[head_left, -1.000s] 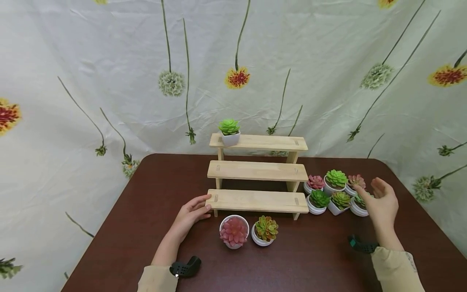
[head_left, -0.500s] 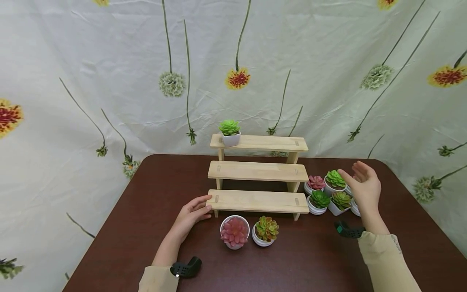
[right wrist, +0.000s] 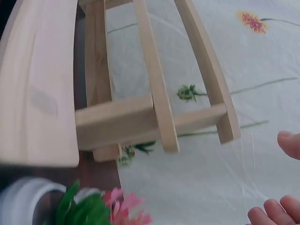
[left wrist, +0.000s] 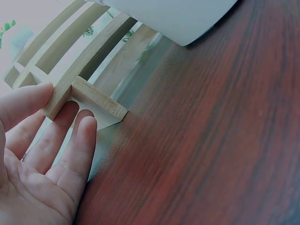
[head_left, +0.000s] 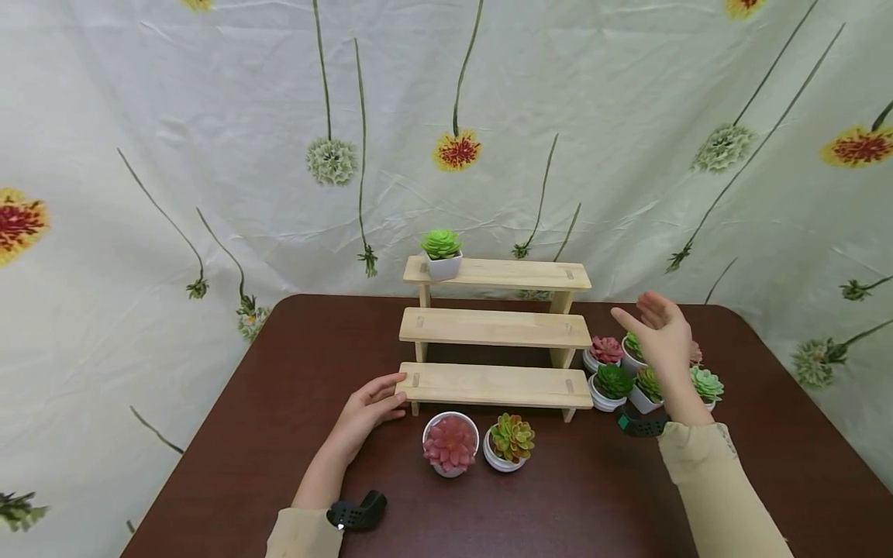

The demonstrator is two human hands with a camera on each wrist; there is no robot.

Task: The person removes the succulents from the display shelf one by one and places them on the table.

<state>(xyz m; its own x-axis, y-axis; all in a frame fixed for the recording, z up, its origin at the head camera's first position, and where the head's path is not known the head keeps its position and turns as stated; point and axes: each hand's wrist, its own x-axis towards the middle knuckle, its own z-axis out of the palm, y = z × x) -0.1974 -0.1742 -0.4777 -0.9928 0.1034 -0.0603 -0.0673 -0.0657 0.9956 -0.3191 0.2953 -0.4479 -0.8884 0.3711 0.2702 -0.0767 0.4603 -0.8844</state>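
A three-tier wooden plant stand (head_left: 494, 326) stands near the back of the table. My left hand (head_left: 364, 415) pinches the left end of its lowest shelf; in the left wrist view the thumb lies against the board's end and the fingers reach under it. My right hand (head_left: 664, 339) is raised with nothing in it, fingers spread, to the right of the stand. It partly hides a cluster of potted succulents, among them a dark green one (head_left: 614, 381) and a pink one (head_left: 605, 349). A bright green succulent in a white square pot (head_left: 443, 267) sits on the top shelf's left end.
In front of the stand are a large pink succulent (head_left: 449, 444) and a yellow-green one with reddish tips (head_left: 512, 438), both in white pots. The dark brown table (head_left: 230, 434) ends at a flowered cloth (head_left: 265, 116) behind.
My right hand has moved left and farther back, from over the right side of the succulent cluster toward the stand. My left hand stays at the lowest shelf.
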